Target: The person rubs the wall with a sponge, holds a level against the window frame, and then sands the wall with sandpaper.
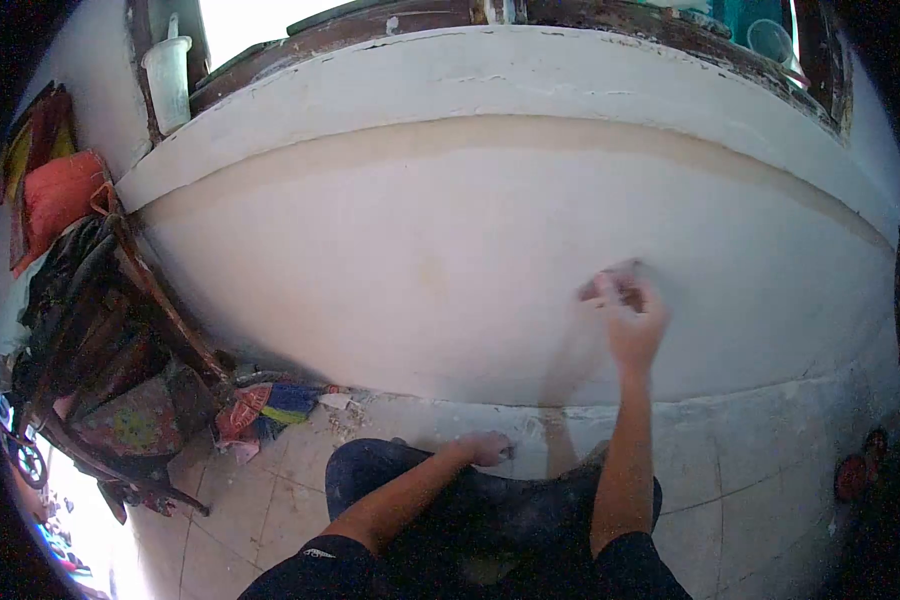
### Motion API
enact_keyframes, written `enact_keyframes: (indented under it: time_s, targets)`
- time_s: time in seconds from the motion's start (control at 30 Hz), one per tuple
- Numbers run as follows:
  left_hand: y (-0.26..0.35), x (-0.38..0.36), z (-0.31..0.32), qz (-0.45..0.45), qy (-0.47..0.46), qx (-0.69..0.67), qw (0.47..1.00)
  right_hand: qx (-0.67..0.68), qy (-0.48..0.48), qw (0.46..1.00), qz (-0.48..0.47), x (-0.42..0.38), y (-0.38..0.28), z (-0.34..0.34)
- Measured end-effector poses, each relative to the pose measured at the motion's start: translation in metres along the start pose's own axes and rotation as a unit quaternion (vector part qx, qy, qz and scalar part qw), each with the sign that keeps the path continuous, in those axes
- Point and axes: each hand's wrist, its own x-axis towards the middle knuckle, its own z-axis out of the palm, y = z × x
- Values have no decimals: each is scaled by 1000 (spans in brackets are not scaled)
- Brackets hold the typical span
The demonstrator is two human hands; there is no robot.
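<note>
My right hand is raised against the white wall, its fingers closed on a small flat brownish piece that looks like sandpaper. Motion blurs the fingertips and the piece. My left hand rests low over my left knee, away from the wall. Its fingers are curled in, and a small dark spot shows at their tips; whether they hold anything I cannot make out. The wall surface has a faint yellowish patch left of centre and a beige band under the ledge.
A white ledge juts out above the wall, with a pale lidded container at its left end and a clear cup at the right. A cloth-draped wooden frame stands left. Crumpled packaging and debris lie on the tiled floor.
</note>
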Motion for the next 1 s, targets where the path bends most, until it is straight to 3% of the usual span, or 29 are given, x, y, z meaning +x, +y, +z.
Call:
enact_keyframes:
  time_s: [0.1,0.2,0.23,0.3,0.37,0.47,0.53,0.6,0.7,0.77,0.8,0.87,0.93,0.97,1.0]
  targets:
    - [19,-22,-7,-7,74,32,997,10,209,978,13,24,-4,-39]
    - [41,-41,-26,-24,75,-19,997,-2,253,967,-19,31,-4,-40]
    - [31,-32,-22,-24,78,-18,996,0,253,967,-22,28,-2,-31]
    - [14,-17,-10,12,42,-5,999,49,142,988,-49,10,1,-1]
    - [17,-21,-9,26,57,10,998,-81,-2,995,-54,-9,-17,13]
    - [5,-2,8,27,65,57,996,-62,10,995,-71,-3,-18,1]
    - [1,1,9,11,58,88,994,-69,140,985,-73,16,-7,-25]
    - [10,-12,1,2,55,34,998,-4,227,973,-39,33,-9,-51]
    - [4,-16,-1,0,35,-77,996,-42,266,963,7,35,1,-57]
    - [-6,4,11,7,17,-12,1000,5,193,981,28,20,-23,-32]
    - [-11,14,17,14,-3,52,999,11,151,988,-24,14,-16,-17]
    - [-16,20,26,34,29,44,998,10,107,991,-77,4,-9,1]
    - [-14,16,24,51,64,39,996,-80,42,989,-116,-1,-15,8]
    - [-15,10,22,40,48,-22,998,-36,31,996,-69,0,-21,0]
    - [-15,6,19,28,33,-83,996,-86,81,991,-62,7,-8,-11]
